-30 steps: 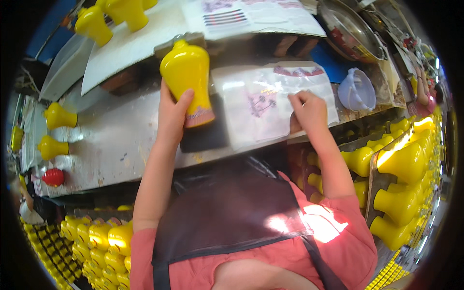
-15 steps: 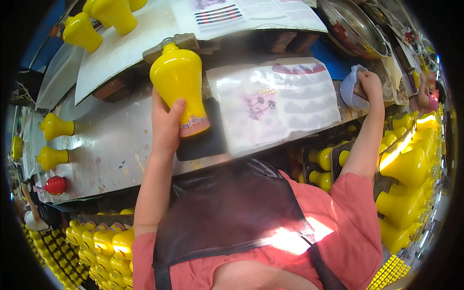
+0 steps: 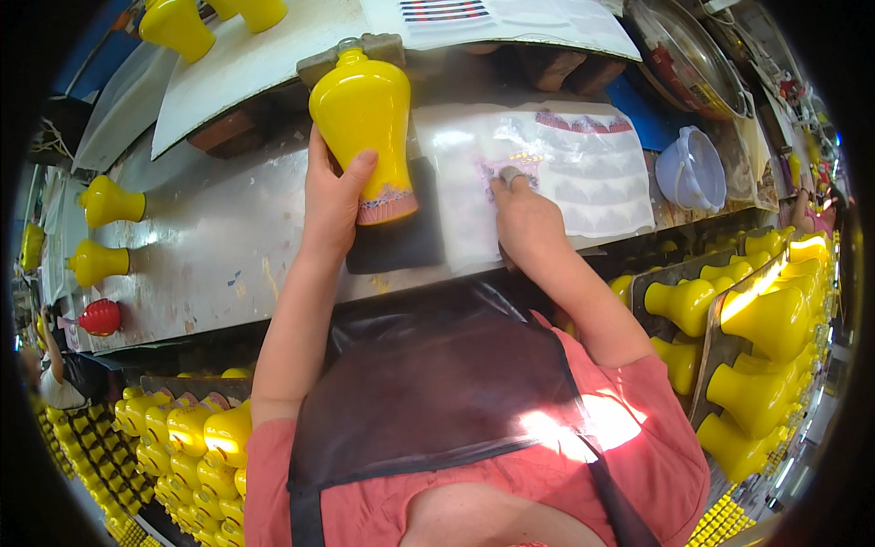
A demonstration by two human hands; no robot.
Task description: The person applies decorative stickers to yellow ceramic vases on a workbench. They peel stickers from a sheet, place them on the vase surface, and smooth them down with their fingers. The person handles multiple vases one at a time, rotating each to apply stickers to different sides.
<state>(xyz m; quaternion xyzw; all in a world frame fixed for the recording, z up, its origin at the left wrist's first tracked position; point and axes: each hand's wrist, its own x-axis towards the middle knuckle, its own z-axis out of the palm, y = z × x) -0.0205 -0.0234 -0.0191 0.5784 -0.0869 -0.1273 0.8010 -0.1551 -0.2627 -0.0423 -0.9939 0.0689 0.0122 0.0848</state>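
Right hand [image 3: 527, 219] back on decal sheet [image 3: 583, 173] (fingers pressing flat), left hand [image 3: 333, 196] gripping yellow vase [image 3: 365, 114]

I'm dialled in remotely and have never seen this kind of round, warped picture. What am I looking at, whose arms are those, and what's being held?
There is no machine: this is a camera worn on a person's head, looking down, with a wide lens that bends straight edges. The two bare arms from below are that person's own. The left hand grips a yellow vase with a pink patterned base, standing on a dark pad on the metal workbench. The right hand presses its fingers on a clear sheet of printed decals. More yellow vases fill trays on both sides, and a pale bowl sits far right.
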